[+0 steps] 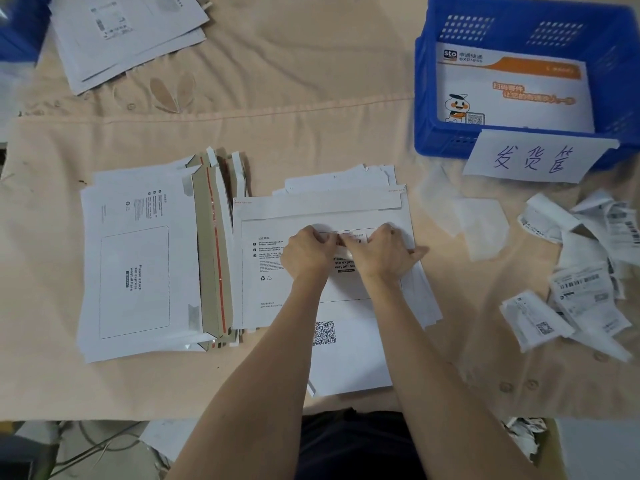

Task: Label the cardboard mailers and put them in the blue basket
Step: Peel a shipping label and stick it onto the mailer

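Two hands work over the top mailer (322,258) of a stack near the middle of the tabletop, a little toward its front edge. On that mailer's printed waybill box sits a small label (353,240), only partly seen between the fingers. The left hand (308,252) has its fingers curled down on the label's left end; the right hand (384,252) covers the right end with fingers bent and the thumb stretched out to the right over the mailer. Both seem to be pinching or pressing the label, though whether it is fully stuck down cannot be told.

From here, the likely slip is a crooked or creased label: if one end sticks before the other is lined up, the paper may wrinkle across the barcode or fall outside the box. Pressing hard could also slide the top mailer on the loose stack beneath it.

Just left lies a second stack of mailers (138,261), flaps open toward the middle. At the far right corner stands the blue basket (426,133), one mailer (512,88) already inside and a handwritten paper sign (533,159) on its near wall. Loose labels and peeled backing scraps (585,271) lie along the right edge, and more mailers (128,36) sit at the far left corner.
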Motion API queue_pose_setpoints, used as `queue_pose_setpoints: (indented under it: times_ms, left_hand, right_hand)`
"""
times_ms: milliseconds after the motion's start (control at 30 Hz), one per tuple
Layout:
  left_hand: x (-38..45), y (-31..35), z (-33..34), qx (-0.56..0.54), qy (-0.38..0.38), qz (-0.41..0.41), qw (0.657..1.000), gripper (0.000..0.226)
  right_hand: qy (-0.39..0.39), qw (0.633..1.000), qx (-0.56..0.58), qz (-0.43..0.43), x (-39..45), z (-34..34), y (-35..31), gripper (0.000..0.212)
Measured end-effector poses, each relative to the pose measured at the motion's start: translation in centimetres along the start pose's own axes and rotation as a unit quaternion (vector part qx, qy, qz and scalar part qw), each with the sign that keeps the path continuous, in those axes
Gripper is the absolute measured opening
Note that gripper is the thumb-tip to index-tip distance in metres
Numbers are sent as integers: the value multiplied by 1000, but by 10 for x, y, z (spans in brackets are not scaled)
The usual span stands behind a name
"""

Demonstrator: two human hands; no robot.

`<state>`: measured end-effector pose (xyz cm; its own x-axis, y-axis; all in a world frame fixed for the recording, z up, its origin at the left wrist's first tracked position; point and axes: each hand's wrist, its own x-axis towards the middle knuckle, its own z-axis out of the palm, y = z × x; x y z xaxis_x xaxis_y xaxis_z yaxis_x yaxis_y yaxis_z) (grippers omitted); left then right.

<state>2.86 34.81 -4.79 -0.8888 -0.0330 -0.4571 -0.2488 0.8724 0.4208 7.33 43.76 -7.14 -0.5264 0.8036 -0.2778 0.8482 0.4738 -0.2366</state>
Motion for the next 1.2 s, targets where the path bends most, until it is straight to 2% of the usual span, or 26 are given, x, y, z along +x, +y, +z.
queue_pose_setpoints:
  times_ms: [67, 167, 233, 400, 500, 600, 700, 800, 1000, 1200]
  left_hand:
    - [1, -2, 0, -2, -5, 2, 1000, 22]
    - [3, -5, 1, -9, -11, 7, 1000, 20]
    - [4, -6, 1, -10, -14, 9, 1000, 19]
    - [2, -5, 0, -22, -21, 8, 999, 13]
    - [-1, -5, -2, -8, -26, 12, 1000, 20]
    - [-4, -5, -5, -12, -26, 11, 1000, 24]
    - [-7, -5, -9, -39, -23, 9, 999, 21]
    - [-9, -6, -11, -90, -23, 47, 995, 17]
    - [-16, -8, -7, -59, -74, 69, 993, 37]
    - [-23, -20, -3, -16, -71, 98, 993, 41]
  right_hand:
    - [-28, 999, 23, 19, 4, 0, 0, 58]
    - [-33, 997, 55, 37, 6, -6, 1, 29]
    - [-37, 997, 64, 37, 7, -13, 3, 22]
    - [-51, 995, 78, 23, 8, -27, 10, 24]
    - [-71, 994, 81, 17, 5, -33, 11, 20]
    - [-101, 988, 120, 8, 2, -35, 13, 28]
    - [-109, 985, 131, 3, -1, -40, 16, 26]
    - [-108, 982, 153, 0, -6, -43, 19, 31]
    - [-156, 974, 164, -26, -14, -43, 24, 14]
    - [-216, 959, 172, -63, -26, -45, 31, 34]
